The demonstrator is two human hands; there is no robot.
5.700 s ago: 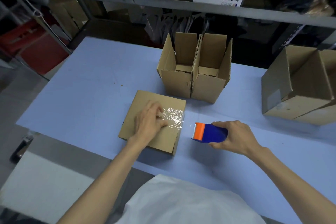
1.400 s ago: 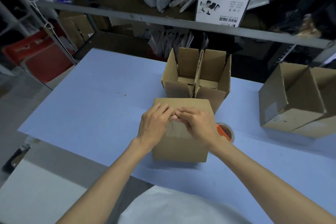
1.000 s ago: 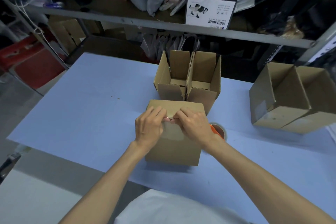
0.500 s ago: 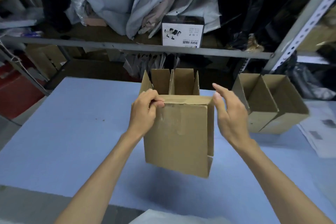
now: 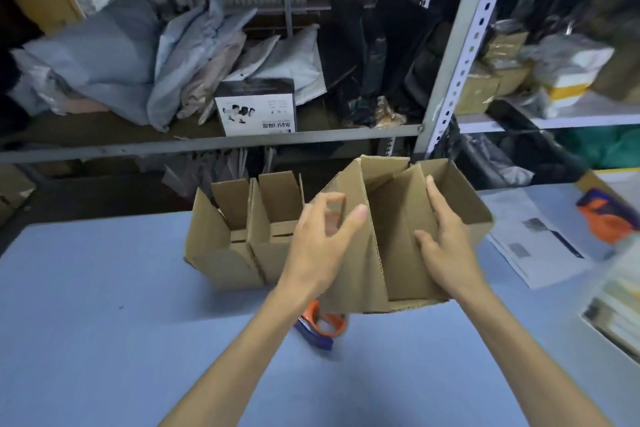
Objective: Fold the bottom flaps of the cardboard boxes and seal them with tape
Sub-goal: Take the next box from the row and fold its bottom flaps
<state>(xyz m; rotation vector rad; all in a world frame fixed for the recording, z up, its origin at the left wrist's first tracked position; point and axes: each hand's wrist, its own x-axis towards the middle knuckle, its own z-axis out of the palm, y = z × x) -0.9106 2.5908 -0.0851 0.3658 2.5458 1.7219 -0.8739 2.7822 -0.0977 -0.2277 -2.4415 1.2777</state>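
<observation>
Cluttered metal shelving is crowding the back of the blue counter, where the open-topped cardboard box is sitting askew at the middle, just beside two more upright boxes. Both hands are released: the right hand is pressing straight fingers flat on an inner wall, while the left hand is hovering spread-fingered at the box's left side, gripping nothing. With only that flat press steadying it, the box is risking a tip or slide onto the tape dispenser lying at its near corner — or a snag of raised flaps on the neighbours.
</observation>
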